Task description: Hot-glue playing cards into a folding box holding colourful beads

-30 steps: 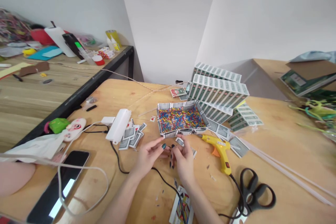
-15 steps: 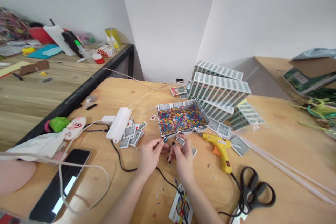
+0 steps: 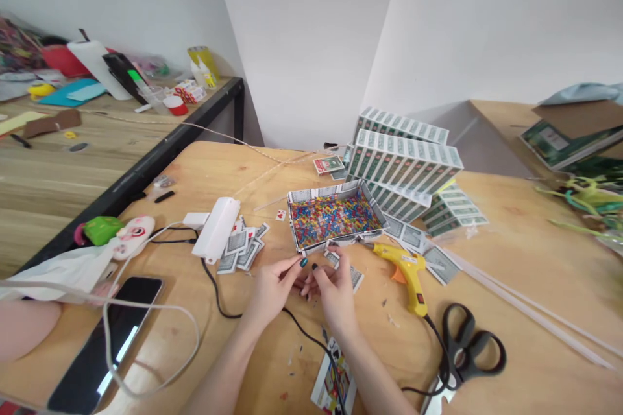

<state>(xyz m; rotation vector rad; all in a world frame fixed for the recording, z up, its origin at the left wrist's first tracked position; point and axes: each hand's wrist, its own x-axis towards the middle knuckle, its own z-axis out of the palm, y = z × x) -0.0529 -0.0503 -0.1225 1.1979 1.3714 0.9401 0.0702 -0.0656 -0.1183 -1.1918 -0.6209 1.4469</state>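
Note:
My left hand is closed, thumb and fingertips pinched together; anything in the pinch is too small or hidden. My right hand faces it, fingers curled and index finger raised towards the box; what it holds, if anything, I cannot make out. Just beyond both hands stands a shallow open box with walls of grey-backed playing cards and a multicoloured inside. Partly behind my right hand lies a playing card. A yellow hot glue gun rests to the right, its nozzle near the box's corner.
Stacked card packs stand behind the box. Loose cards lie beside a white device. Black scissors, a phone and clear glue sticks surround the work area. A black cable passes under my arms.
Both hands have drawn slightly back from the box's near wall, uncovering more of the card by my right hand. The whole view has shifted slightly.

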